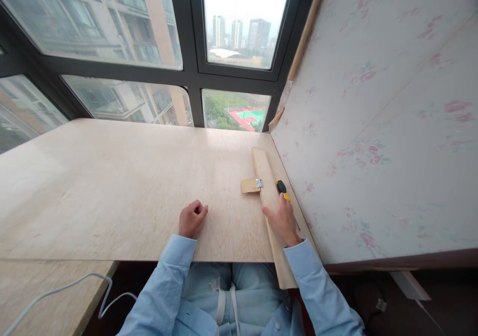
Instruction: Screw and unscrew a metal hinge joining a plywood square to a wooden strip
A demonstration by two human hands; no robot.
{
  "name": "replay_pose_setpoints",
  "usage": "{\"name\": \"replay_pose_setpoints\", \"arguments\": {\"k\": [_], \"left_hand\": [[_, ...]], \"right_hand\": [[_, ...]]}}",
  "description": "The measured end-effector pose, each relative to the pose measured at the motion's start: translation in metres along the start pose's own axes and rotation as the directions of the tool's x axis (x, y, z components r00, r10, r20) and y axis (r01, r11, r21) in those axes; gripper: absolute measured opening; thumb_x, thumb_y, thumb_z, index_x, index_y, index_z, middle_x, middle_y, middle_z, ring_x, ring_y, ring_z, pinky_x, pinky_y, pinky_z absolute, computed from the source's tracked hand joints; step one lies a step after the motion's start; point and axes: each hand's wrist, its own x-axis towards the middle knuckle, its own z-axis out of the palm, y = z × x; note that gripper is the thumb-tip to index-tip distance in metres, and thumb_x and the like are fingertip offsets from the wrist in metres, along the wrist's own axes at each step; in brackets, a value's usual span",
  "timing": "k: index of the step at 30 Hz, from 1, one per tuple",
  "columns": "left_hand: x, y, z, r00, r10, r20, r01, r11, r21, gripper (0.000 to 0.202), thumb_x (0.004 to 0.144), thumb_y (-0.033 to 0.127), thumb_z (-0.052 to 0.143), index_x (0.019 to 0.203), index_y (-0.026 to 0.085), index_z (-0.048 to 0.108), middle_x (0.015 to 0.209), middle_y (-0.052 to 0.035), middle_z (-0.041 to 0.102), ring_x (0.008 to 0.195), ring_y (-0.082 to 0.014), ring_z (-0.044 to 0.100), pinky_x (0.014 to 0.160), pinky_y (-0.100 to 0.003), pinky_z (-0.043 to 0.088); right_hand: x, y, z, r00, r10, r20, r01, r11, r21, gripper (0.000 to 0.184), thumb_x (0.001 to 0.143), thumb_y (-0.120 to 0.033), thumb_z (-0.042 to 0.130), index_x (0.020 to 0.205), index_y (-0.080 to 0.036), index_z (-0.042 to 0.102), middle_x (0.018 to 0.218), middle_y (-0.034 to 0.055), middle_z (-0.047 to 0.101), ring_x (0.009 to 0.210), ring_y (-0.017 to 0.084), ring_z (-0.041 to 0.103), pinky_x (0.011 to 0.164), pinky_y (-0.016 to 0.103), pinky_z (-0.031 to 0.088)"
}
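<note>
My right hand (283, 220) lies across a long wooden board (266, 169), its thumb on the left edge and its fingers over the right edge. A small wooden block (250, 186) sticks out from the board's left side, joined to it by a metal hinge (259, 183). Just beyond my right fingertips is the black and yellow handle of a screwdriver (282, 188), whose shaft is partly hidden by the hand. My left hand (193, 218) rests on the tabletop with its fingers curled in, and nothing shows in them.
The pale marble-patterned tabletop (123, 191) reaches to dark-framed windows (194, 77). Flowered wallpaper covers the wall (366, 142) close on the right. The board's near end overhangs the table edge above my lap. A white cable (89, 275) runs at the lower left.
</note>
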Motion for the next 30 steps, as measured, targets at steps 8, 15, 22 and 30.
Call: {"name": "replay_pose_setpoints", "arguments": {"k": [8, 15, 22, 30], "left_hand": [[-0.003, 0.0, 0.003, 0.999, -0.037, -0.025, 0.033, 0.985, -0.167, 0.033, 0.075, 0.037, 0.059, 0.056, 0.019, 0.039, 0.053, 0.0036, 0.042, 0.054, -0.0111, 0.039, 0.055, -0.025, 0.03], [-0.002, 0.015, 0.001, 0.942, -0.271, 0.199, 0.302, 0.42, -0.856, 0.046, 0.069, 0.04, 0.076, 0.103, 0.015, 0.058, 0.105, -0.0104, 0.067, 0.088, -0.0206, 0.067, 0.069, -0.029, 0.052], [0.018, 0.011, -0.012, 0.911, -0.271, 0.311, 0.338, 0.058, -0.939, 0.039, 0.072, 0.029, 0.076, 0.104, 0.011, 0.063, 0.103, -0.0125, 0.071, 0.09, -0.021, 0.069, 0.08, -0.031, 0.056], [0.037, -0.006, -0.022, 0.881, -0.353, 0.315, 0.373, 0.109, -0.921, 0.032, 0.066, 0.016, 0.078, 0.094, 0.01, 0.064, 0.093, -0.0117, 0.072, 0.08, -0.0205, 0.07, 0.072, -0.031, 0.058]], "right_hand": [[-0.025, -0.043, 0.009, 1.0, -0.019, -0.023, 0.023, 0.985, 0.171, 0.091, 0.073, -0.051, 0.065, 0.142, 0.003, 0.038, 0.137, 0.029, 0.049, 0.13, 0.039, 0.043, 0.109, 0.051, 0.035], [-0.044, -0.109, 0.042, 0.995, -0.075, 0.063, 0.051, 0.947, 0.317, 0.091, 0.073, -0.052, 0.066, 0.141, 0.001, 0.039, 0.138, 0.0282, 0.047, 0.131, 0.038, 0.042, 0.109, 0.051, 0.034], [-0.062, -0.159, 0.08, 0.983, -0.137, 0.124, 0.084, 0.928, 0.362, 0.083, 0.073, -0.048, 0.067, 0.139, -0.003, 0.042, 0.135, 0.0262, 0.05, 0.128, 0.038, 0.044, 0.107, 0.051, 0.035], [-0.066, -0.182, 0.105, 0.987, -0.118, 0.104, 0.08, 0.946, 0.313, 0.082, 0.074, -0.051, 0.065, 0.137, -0.003, 0.043, 0.128, 0.0263, 0.054, 0.121, 0.039, 0.048, 0.101, 0.05, 0.039]]}}
